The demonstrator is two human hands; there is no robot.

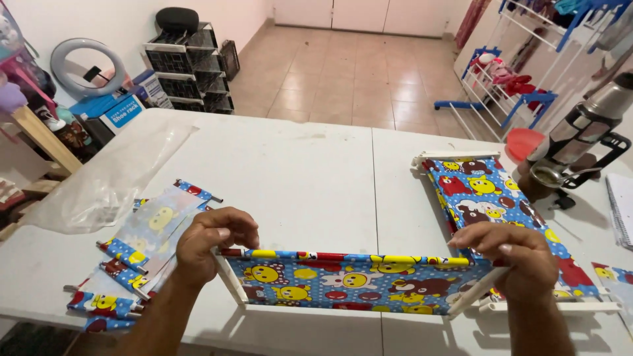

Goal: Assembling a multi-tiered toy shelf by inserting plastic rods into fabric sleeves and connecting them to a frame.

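The left hand (214, 240) and right hand (511, 254) each pinch one top corner of the fabric shelf (349, 280), held upright over the table (297, 171) edge. It looks light and floppy (only the rods are stiff), so grip the rods.

The single view comes from a camera worn on the person's head, looking forward and steeply down over a white folding table (310, 171), near enough that the left hand (214, 240) and right hand (514, 254) fill the lower middle of the picture and the forearms run off the bottom edge. It faces across the table toward the far side of the room, so the tiled floor (343, 72) and a closed white door (359, 13) show along the top. The table's near edge lies just under the camera, and there is no second view to share any part of the scene.
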